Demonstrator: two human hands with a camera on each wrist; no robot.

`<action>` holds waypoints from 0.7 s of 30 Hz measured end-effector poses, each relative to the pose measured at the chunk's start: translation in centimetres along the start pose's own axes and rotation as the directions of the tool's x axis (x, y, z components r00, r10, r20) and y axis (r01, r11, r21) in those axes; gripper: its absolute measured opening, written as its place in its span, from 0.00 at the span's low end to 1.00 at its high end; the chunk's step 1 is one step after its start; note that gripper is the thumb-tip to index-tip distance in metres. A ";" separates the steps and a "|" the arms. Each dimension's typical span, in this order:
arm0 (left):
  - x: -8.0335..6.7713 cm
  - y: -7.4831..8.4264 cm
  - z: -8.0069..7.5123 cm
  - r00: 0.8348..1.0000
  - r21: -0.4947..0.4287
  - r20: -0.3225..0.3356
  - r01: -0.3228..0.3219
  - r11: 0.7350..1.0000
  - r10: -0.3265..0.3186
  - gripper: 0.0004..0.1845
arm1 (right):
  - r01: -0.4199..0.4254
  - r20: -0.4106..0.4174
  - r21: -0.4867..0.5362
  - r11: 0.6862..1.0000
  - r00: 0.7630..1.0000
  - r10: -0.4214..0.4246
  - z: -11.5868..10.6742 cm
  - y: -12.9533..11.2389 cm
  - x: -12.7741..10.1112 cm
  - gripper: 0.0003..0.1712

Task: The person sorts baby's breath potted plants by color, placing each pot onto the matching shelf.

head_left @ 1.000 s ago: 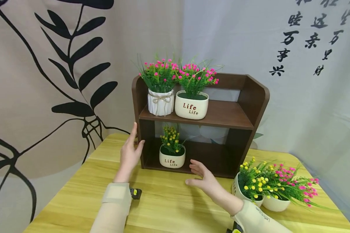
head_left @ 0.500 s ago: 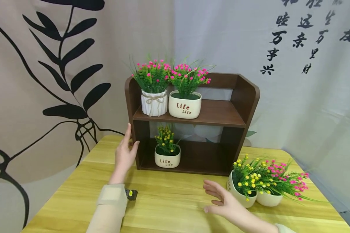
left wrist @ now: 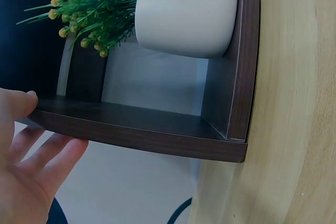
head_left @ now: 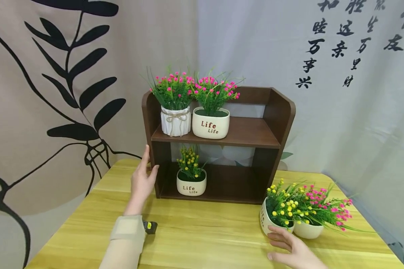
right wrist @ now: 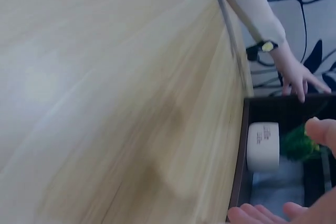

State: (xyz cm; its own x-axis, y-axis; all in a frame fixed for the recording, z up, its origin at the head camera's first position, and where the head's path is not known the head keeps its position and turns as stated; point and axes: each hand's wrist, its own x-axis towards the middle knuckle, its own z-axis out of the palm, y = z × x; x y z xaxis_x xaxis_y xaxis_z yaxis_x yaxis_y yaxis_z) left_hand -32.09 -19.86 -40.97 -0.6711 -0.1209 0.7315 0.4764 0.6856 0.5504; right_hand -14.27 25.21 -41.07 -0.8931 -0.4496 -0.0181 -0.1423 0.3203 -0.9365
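My left hand (head_left: 143, 180) rests flat, fingers straight, against the left side panel of a dark brown two-level shelf (head_left: 278, 112); the left wrist view shows my left hand (left wrist: 26, 156) touching the panel's edge (left wrist: 142, 129). Fingers relaxed, my right hand (head_left: 289, 247) lies low on the table just in front of a white pot of yellow flowers (head_left: 266, 221) and holds nothing. A small "Life" pot with yellow flowers (head_left: 191, 184) stands on the lower level, also seen as a pot (right wrist: 262, 145) in the right wrist view.
On the upper level stand a ribbed white pot tied with twine (head_left: 176, 122) and a "Life" pot (head_left: 210, 125), both with pink flowers. A pink-flowered pot (head_left: 308, 230) sits beside the yellow one. Cloth backdrops hang close behind the yellow wooden table (head_left: 202, 231).
My right hand has drawn back from the lower shelf opening, moving right and toward me to the yellow-flower pot on the table. My left hand has stayed on the shelf's side.
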 end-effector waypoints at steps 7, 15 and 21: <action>0.0 0.0 -0.5 0.999 0.009 0.003 0.034 0.999 -0.034 0.43 | -0.134 -0.074 -0.028 0.991 0.989 0.131 -2.1 0.0 -1.4 0.39; 0.1 0.1 -0.4 0.999 0.001 0.013 0.032 0.999 -0.032 0.44 | -0.208 -0.193 -0.091 0.974 0.963 0.187 -3.2 0.5 -2.1 0.39; 0.1 0.1 0.1 0.999 -0.001 0.019 0.034 0.999 -0.034 0.44 | -0.346 -0.348 -0.081 0.935 0.889 0.298 -3.6 1.1 -1.7 0.44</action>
State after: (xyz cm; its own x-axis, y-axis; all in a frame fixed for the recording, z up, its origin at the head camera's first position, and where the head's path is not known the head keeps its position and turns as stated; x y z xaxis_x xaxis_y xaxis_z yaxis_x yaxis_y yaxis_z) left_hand -32.11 -19.73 -40.86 -0.6977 -0.1300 0.7045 0.4538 0.6808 0.5750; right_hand -14.46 29.29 -40.78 -0.9847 -0.0136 -0.1735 0.1409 0.5227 -0.8408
